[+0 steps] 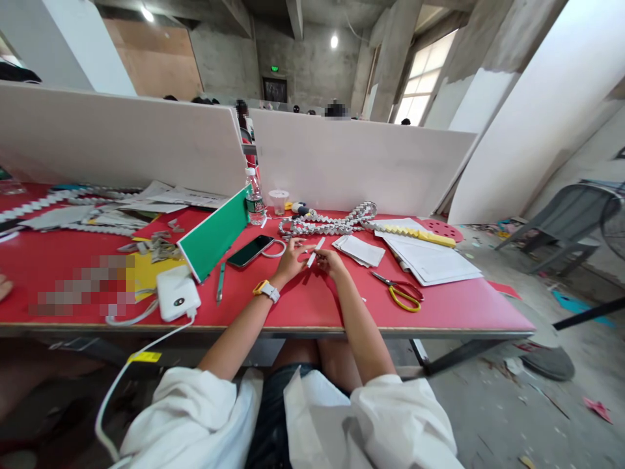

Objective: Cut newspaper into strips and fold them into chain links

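Observation:
Both my hands rest on the red table [312, 306], pinching a narrow folded strip of white paper [316, 251] between them. My left hand [291, 256], with a yellow watch on its wrist, holds the strip's lower part with its fingers partly spread. My right hand [331, 260] is closed on the strip's near end. Just beyond the strip lies a long chain of folded grey-white paper [332, 223]. A small stack of white paper pieces [360, 250] sits to the right of my hands.
Yellow-handled scissors [403, 291] lie right of my right arm, by a pile of white sheets [430, 257]. A phone [250, 251], a green board [215, 233], a pen, a white power bank [176, 293] and a water bottle [254, 200] are left. White partitions stand behind.

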Motion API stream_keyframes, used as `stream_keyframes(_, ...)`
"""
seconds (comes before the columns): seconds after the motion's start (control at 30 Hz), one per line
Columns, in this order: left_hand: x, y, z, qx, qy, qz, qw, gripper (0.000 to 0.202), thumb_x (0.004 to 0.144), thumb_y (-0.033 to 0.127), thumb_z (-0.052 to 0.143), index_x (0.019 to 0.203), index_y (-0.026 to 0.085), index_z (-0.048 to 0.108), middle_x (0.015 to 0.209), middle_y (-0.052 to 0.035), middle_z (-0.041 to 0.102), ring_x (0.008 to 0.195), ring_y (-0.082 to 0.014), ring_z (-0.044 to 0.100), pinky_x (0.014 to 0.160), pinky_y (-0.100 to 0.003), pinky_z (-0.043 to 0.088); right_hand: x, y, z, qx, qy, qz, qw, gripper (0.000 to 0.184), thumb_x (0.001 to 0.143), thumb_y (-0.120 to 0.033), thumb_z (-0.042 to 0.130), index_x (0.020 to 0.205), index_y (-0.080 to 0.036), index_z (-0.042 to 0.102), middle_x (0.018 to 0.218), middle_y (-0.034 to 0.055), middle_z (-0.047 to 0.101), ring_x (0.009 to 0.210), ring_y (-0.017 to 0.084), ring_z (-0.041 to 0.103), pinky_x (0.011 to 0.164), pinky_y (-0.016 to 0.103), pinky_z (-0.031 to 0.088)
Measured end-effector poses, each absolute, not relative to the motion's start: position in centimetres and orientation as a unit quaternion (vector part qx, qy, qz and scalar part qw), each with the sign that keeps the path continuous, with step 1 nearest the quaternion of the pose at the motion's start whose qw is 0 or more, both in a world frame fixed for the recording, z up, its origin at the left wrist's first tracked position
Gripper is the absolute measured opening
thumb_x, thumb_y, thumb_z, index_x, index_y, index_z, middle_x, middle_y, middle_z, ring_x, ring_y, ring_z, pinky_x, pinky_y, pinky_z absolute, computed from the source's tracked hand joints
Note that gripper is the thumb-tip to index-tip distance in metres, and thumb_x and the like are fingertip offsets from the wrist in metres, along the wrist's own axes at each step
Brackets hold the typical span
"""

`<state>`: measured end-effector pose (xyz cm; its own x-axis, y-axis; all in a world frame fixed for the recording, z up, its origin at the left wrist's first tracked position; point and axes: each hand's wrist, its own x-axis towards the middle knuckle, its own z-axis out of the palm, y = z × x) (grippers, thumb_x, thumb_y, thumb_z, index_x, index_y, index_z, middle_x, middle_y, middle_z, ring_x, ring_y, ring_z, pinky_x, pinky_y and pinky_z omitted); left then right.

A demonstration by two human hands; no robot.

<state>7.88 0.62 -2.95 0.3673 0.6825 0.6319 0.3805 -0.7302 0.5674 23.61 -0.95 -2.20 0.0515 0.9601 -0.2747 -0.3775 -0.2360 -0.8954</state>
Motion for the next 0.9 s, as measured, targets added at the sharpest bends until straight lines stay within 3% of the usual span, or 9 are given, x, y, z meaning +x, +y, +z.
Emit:
stream_keyframes(0.07,7.9,0.5,-2.8,0.819,0.314,0.451,0.166,0.022,0.079,0.021,0.061,0.099,0.025,0.070,0.115,-0.0077,0.052,0.101,-0.0187,0.054,0.090,-0.034,0.046,23.4,-1.0,-2.3,-0.480,-0.317,0.618,0.536,0.011,0.060,-0.017,0.063,0.053,-0.015,0.056,0.043,-0.0028,0.047,0.037,0.006,0.033,0.036,0.021,0.025)
stream_keyframes(0.17,7.9,0.5,-2.9,0.819,0.308,0.444,0.195,0.018,0.083,0.025,0.056,0.088,0.024,0.073,0.102,-0.0070,0.061,0.093,-0.0179,0.057,0.085,-0.033,0.047,23.1,-1.1,-2.5,-0.478,-0.340,0.604,0.539,0.012,0.057,-0.017,0.063,0.050,-0.016,0.054,0.039,-0.0039,0.043,0.037,0.006,0.030,0.035,0.021,0.022)
stream_keyframes(0.43,7.9,0.3,-2.8,0.827,0.266,0.414,0.271,0.018,0.082,0.029,0.057,0.087,0.024,0.073,0.095,-0.0061,0.071,0.091,-0.0207,0.064,0.083,-0.032,0.047,23.8,-0.9,-2.8,-0.510,-0.378,0.473,0.611,0.016,0.056,-0.030,0.069,0.056,-0.017,0.060,0.038,-0.0077,0.038,0.038,0.006,0.029,0.037,0.021,0.021)
stream_keyframes(0.6,8.0,0.4,-2.6,0.775,0.342,0.444,0.293,0.019,0.082,0.029,0.056,0.092,0.021,0.070,0.086,-0.0065,0.072,0.071,-0.0186,0.065,0.070,-0.029,0.049,23.2,-1.3,-2.6,-0.478,-0.450,0.429,0.620,0.022,0.059,-0.038,0.070,0.060,-0.016,0.064,0.046,-0.0044,0.051,0.043,0.007,0.039,0.044,0.021,0.030)
stream_keyframes(0.77,7.9,0.5,-2.4,0.761,0.393,0.437,0.275,0.015,0.081,0.029,0.058,0.087,0.019,0.067,0.082,-0.0066,0.071,0.078,-0.0197,0.065,0.071,-0.027,0.046,22.6,-1.6,-2.2,-0.443,-0.495,0.455,0.593,0.024,0.062,-0.039,0.068,0.067,-0.016,0.067,0.058,0.0008,0.063,0.053,0.012,0.054,0.056,0.024,0.042)
stream_keyframes(0.9,8.0,0.4,-2.3,0.767,0.387,0.433,0.273,0.017,0.083,0.031,0.055,0.082,0.019,0.067,0.076,-0.0057,0.070,0.072,-0.0181,0.063,0.068,-0.026,0.045,22.3,-1.8,-1.9,-0.428,-0.501,0.458,0.597,0.021,0.063,-0.036,0.067,0.070,-0.016,0.068,0.059,0.0016,0.065,0.055,0.013,0.057,0.058,0.025,0.044)
